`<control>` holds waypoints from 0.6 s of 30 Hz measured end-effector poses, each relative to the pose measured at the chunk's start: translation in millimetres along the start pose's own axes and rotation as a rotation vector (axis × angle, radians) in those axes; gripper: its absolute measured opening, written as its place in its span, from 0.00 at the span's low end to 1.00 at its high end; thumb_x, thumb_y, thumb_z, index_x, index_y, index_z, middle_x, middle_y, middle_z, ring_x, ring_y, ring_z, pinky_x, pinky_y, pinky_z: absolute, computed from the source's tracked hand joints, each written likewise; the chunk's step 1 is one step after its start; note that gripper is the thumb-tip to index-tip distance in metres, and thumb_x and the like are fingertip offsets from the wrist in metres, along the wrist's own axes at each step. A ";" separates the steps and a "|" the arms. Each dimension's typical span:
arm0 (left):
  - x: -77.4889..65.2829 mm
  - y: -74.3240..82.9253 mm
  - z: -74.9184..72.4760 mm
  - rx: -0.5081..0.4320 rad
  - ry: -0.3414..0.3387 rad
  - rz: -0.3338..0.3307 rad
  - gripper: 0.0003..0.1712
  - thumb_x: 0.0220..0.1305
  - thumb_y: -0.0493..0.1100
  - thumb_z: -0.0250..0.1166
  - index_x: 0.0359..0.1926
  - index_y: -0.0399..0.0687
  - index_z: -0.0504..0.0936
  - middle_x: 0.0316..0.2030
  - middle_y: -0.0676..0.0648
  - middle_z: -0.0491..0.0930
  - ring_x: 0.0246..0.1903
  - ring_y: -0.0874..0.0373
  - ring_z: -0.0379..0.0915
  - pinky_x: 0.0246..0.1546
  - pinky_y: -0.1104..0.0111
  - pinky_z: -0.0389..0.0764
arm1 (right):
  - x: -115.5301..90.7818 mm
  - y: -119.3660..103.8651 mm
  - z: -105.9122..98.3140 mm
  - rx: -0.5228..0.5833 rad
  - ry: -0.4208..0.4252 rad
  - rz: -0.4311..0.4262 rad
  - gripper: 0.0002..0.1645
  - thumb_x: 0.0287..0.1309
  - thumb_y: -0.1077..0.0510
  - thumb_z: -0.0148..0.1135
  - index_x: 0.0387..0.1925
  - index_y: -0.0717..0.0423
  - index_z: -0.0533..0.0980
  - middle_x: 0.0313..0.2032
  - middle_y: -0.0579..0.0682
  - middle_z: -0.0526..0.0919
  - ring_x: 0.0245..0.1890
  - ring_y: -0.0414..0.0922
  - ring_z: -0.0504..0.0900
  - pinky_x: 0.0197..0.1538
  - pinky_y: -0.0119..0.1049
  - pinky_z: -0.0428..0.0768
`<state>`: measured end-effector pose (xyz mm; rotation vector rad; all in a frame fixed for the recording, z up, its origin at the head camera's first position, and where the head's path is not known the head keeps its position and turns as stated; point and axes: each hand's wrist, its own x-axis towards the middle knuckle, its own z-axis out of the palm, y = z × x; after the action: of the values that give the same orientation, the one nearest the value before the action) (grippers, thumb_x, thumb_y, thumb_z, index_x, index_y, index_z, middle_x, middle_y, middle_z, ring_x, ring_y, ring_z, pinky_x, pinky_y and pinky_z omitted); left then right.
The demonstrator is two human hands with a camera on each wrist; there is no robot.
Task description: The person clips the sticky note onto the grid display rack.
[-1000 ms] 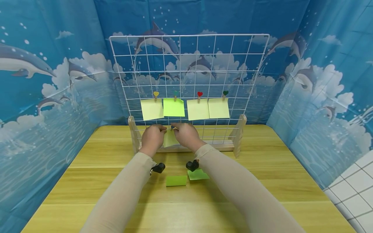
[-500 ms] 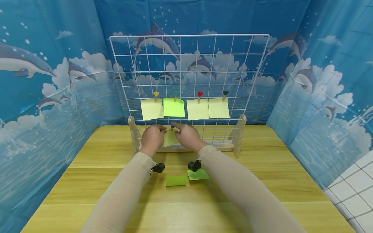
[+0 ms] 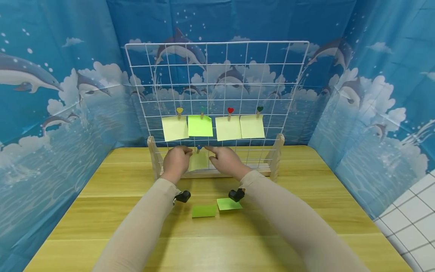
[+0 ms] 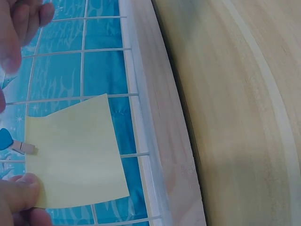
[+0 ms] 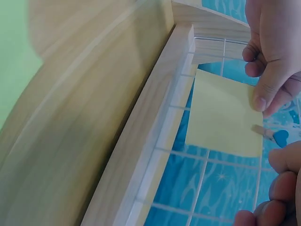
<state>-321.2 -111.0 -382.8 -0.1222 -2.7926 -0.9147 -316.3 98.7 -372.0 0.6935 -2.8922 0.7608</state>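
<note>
A pale yellow sticky note [image 3: 198,161] hangs low on the white wire grid [image 3: 227,83]. At its top edge sits a small wooden clothespin with a blue heart [image 3: 199,147]. My left hand [image 3: 176,162] pinches the note's upper left corner between thumb and finger, as the left wrist view shows with the note [image 4: 77,155] beside the clothespin [image 4: 21,147]. Just right of the clothespin, my right hand [image 3: 225,160] points its index finger toward it, holding nothing. In the right wrist view a gap separates the right hand's fingers [image 5: 282,186] from the clothespin [image 5: 269,134].
Above hang several sticky notes [image 3: 200,125] in a row, held by heart clothespins [image 3: 230,111]. Two green notes [image 3: 204,211] lie on the wooden table [image 3: 217,249] between the forearms. Wooden feet [image 3: 278,155] support the grid, and a dolphin-print curtain [image 3: 374,94] surrounds the table.
My right hand has let go of the blue-heart clothespin and drawn back slightly to the right. The left hand keeps its pinch on the note. The head view has shifted slightly.
</note>
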 end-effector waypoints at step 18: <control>-2.9 2.9 1.0 0.099 0.049 0.072 0.14 0.79 0.46 0.61 0.55 0.50 0.90 0.53 0.47 0.90 0.48 0.48 0.87 0.44 0.54 0.86 | -65.5 43.5 -33.3 0.003 -0.062 0.006 0.23 0.77 0.53 0.60 0.68 0.54 0.79 0.11 0.40 0.63 0.12 0.38 0.59 0.24 0.35 0.65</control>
<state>-318.1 -108.1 -382.5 -0.1814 -2.7627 -0.7516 -278.4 175.2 -374.2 0.7210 -2.9503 0.7583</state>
